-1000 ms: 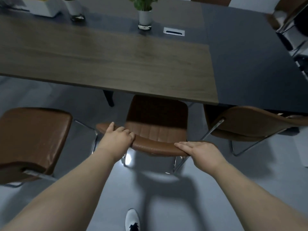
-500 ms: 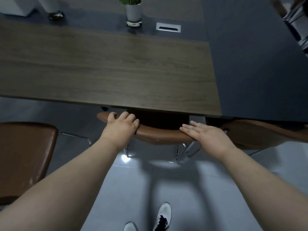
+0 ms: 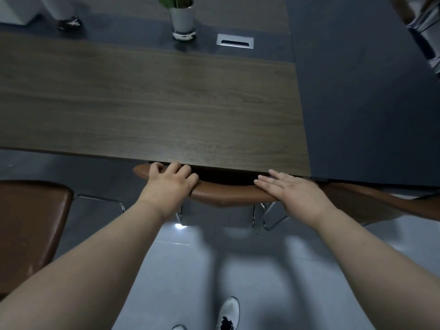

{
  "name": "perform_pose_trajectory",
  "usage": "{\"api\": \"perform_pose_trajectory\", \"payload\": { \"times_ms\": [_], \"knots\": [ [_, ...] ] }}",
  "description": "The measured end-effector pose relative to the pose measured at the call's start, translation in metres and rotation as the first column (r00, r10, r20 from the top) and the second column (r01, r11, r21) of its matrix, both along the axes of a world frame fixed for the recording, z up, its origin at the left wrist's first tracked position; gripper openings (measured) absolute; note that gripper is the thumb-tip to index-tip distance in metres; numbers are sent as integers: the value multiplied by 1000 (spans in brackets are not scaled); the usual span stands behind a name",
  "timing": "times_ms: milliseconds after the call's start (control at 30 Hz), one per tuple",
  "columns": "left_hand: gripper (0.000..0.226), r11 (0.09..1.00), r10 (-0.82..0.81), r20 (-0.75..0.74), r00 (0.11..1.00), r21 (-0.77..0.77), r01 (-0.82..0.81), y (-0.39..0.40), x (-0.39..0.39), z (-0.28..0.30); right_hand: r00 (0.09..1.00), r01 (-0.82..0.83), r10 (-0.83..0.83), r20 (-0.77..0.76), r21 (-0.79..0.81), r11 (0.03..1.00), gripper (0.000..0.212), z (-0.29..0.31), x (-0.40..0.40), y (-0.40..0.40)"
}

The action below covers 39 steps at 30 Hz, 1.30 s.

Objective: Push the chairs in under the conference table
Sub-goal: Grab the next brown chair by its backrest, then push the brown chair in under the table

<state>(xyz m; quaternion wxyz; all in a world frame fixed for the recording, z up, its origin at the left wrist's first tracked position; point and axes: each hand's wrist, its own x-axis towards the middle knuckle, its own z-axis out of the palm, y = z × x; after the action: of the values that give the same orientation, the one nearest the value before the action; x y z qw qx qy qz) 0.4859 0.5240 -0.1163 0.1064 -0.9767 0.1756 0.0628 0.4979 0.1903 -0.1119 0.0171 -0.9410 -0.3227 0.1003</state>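
A brown leather chair [image 3: 226,195] stands right in front of me, its seat hidden under the wood-topped conference table [image 3: 152,110]; only the curved top of its backrest and its chrome legs show. My left hand [image 3: 170,183] curls over the left end of that backrest. My right hand [image 3: 291,192] lies flat with straight fingers on the right end. A second brown chair [image 3: 31,225] stands pulled out on the left. A third brown chair [image 3: 385,201] on the right sits partly under the table's dark section.
On the table's far side stand a potted plant in a metal cup [image 3: 182,20], a silver cable port [image 3: 235,40] and a white box [image 3: 19,8]. More chairs [image 3: 423,22] show at the top right. Grey tiled floor and my white shoe [image 3: 227,314] lie below.
The middle chair has slid forward under the table, with its seat now hidden. Both hands stayed on the backrest and I have stepped closer.
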Motion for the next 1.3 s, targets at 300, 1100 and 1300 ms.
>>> {"api": "perform_pose_trajectory", "payload": {
  "times_ms": [300, 1100, 1300],
  "knots": [
    [55, 996, 75, -102, 992, -30, -79, -4, -4, 26, 997, 15, -28, -73, -172, 985, 79, 22, -3, 13],
    [81, 741, 659, -116, 743, -72, -668, 567, -402, 162, 887, -462, 462, 18, 95, 882, 97, 136, -263, 668],
    [68, 636, 738, -248, 627, -52, -770, 671, -492, 129, 922, -341, 361, -139, 151, 928, 83, 99, -344, 783]
  ]
}}
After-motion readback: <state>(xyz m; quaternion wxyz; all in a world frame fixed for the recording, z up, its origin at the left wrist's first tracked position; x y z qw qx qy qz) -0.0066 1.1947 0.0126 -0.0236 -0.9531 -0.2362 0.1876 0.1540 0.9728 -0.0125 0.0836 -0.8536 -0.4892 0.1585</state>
